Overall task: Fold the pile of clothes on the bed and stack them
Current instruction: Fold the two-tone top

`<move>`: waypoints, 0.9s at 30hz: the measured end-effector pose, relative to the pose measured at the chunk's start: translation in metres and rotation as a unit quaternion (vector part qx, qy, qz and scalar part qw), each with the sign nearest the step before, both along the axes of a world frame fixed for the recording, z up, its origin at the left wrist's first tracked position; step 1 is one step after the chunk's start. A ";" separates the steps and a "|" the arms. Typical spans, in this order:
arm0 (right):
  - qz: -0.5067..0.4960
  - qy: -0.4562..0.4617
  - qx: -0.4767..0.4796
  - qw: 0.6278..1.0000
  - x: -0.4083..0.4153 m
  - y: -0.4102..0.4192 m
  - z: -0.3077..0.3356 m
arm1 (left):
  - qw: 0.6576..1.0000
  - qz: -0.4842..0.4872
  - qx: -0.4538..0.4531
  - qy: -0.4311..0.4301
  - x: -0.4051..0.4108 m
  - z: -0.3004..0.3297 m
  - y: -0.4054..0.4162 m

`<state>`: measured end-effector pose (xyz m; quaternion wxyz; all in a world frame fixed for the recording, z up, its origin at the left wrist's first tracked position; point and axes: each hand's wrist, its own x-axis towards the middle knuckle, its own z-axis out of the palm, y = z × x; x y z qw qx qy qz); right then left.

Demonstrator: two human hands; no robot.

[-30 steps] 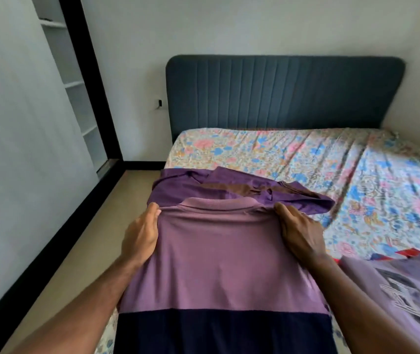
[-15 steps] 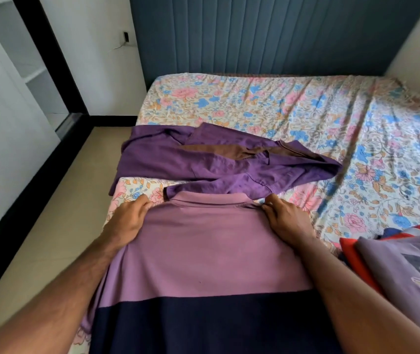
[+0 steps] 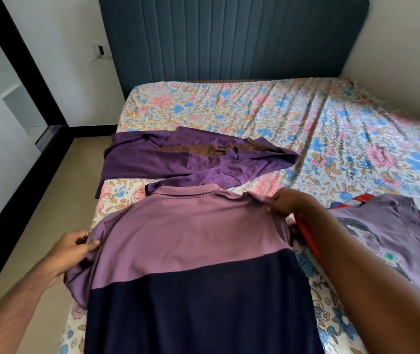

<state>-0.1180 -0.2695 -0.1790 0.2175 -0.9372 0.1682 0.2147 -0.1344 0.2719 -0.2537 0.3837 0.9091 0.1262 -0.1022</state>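
Our left hand pinches the mauve-and-navy polo shirt at its left sleeve; our right hand pinches its right shoulder. It lies flat on the floral bed, a crumpled purple shirt beyond its collar.

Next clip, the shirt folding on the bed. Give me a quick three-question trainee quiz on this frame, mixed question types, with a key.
1. True or false: the two-tone polo shirt lies collar toward the headboard.
2. What does the left hand grip? A) the polo's sleeve B) the dark purple shirt C) the floral bedsheet
3. Fill in: the right hand pinches the polo at its ____.

Key: 1 true; 2 A; 3 shoulder.
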 end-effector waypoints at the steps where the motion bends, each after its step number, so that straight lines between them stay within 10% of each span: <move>1: -0.031 -0.044 0.047 0.997 0.000 -0.001 0.002 | 0.999 0.020 -0.026 0.000 0.002 -0.001 0.005; 7: 0.010 -0.229 0.041 0.972 -0.007 -0.008 0.017 | 0.993 0.094 -0.036 -0.055 0.022 0.010 0.013; 12: 0.082 0.004 0.079 0.993 -0.002 -0.047 0.071 | 0.992 0.027 0.102 -0.074 0.033 -0.004 0.028; 20: 0.043 -0.217 -0.361 0.906 0.021 -0.055 0.081 | 0.981 0.051 0.164 -0.094 0.026 -0.016 0.037; 27: -0.036 -0.330 -0.110 0.937 -0.078 0.033 0.025 | 0.957 0.085 0.220 -0.167 -0.042 0.014 -0.021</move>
